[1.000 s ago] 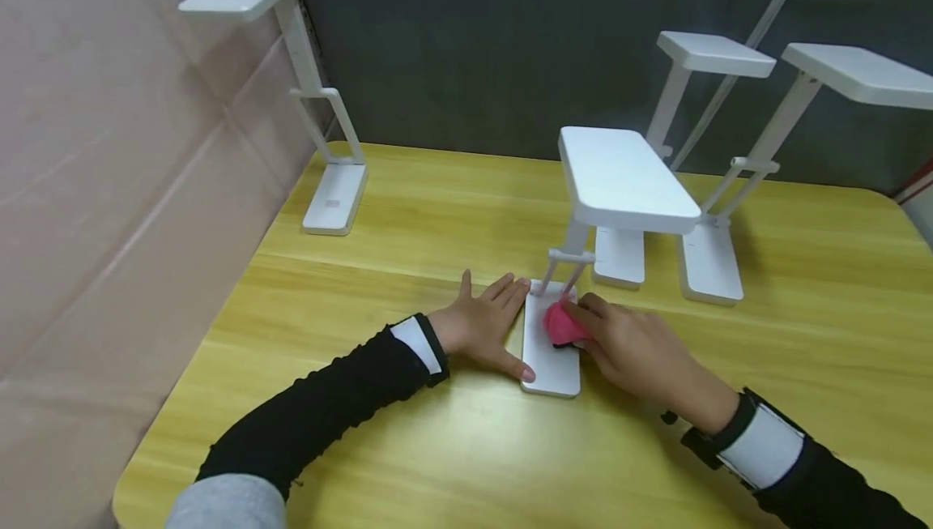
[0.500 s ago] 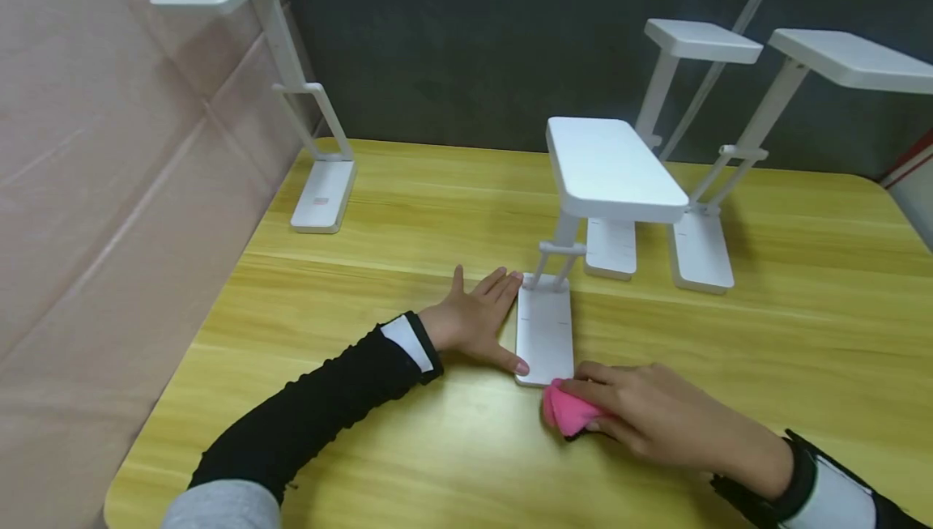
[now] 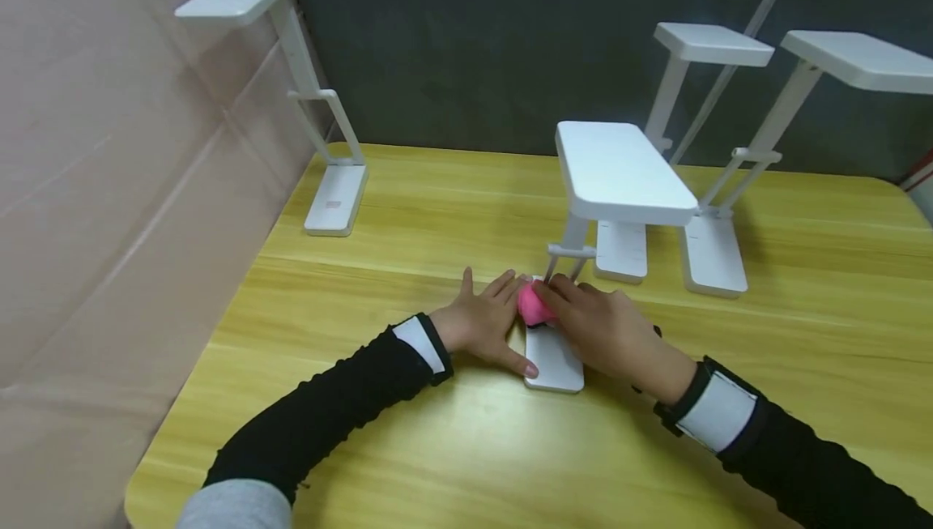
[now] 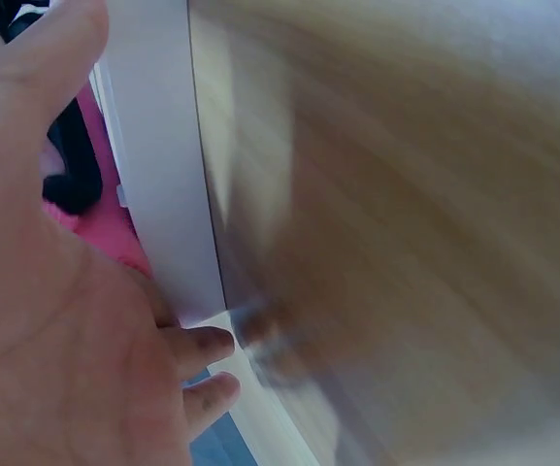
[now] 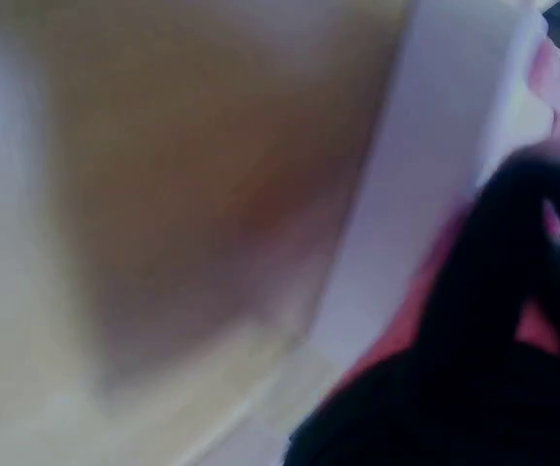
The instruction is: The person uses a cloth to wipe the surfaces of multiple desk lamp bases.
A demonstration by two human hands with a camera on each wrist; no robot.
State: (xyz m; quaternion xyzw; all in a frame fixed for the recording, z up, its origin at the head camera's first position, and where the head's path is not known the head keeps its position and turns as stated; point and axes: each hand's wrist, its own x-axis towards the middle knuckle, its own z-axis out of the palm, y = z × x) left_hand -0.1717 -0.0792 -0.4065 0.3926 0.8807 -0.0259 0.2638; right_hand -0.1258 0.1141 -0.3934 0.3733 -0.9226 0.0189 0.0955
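Observation:
A white folding desk lamp stands mid-table, its flat head over a narrow base. My left hand lies spread on the table to the left, thumb and fingertips at the base's edge. My right hand pinches a bunched pink cloth with a dark edge and presses it on the base near the hinge legs. In the left wrist view the base's side wall shows beside my palm, with pink cloth behind. A black shape hides most of the cloth in the right wrist view.
Two similar white lamps, the nearer one's base in view, stand behind and right. Another lamp is at the back left. The wood-grain table meets a dark panel behind and a pale wall covering at left.
The right hand with the cloth slid from the base down past its front edge, then returned to the base's far left end near the hinge. The left hand stays put.

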